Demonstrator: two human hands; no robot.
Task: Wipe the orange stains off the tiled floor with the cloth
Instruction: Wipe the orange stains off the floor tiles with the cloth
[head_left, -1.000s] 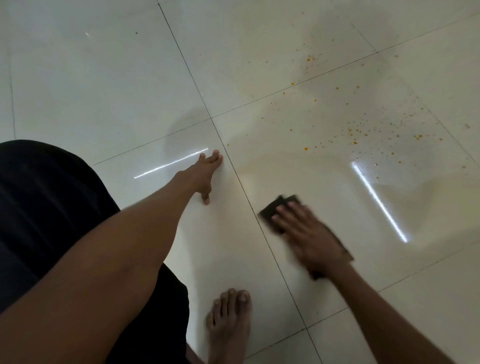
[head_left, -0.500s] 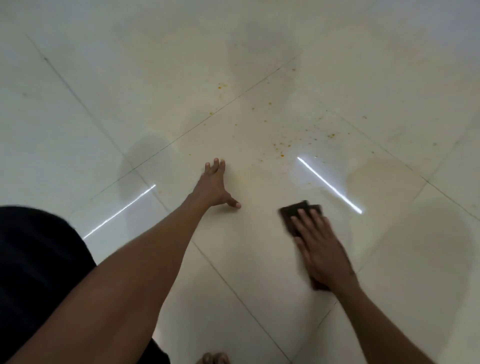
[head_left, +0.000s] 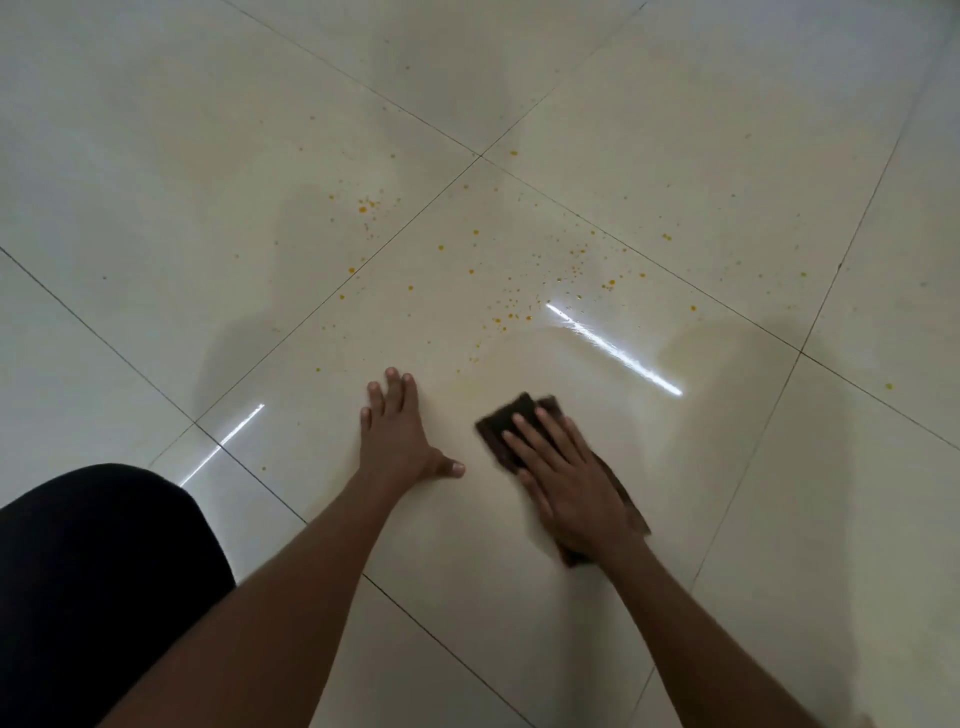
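Cloth (head_left: 506, 418) slid nearer the left hand (head_left: 397, 441), pressed by the right hand (head_left: 571, 483) (both flat-fingered), orange stains (head_left: 511, 312) speckling glossy tiles (head_left: 156, 156).

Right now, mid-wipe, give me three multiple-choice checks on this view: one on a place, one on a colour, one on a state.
1. Where does the cloth lie?
A. beside the knee
B. under the right hand
C. on top of the stains

2. What colour are the stains?
A. green
B. blue
C. orange

3. How is the left hand?
A. flat on the floor, fingers straight
B. curled in a fist
C. raised, gripping a bottle

Answers:
1 B: straight fingers press the dark cloth to the tile.
2 C: orange specks dot the tiles beyond both hands.
3 A: its palm is down with the thumb spread out.
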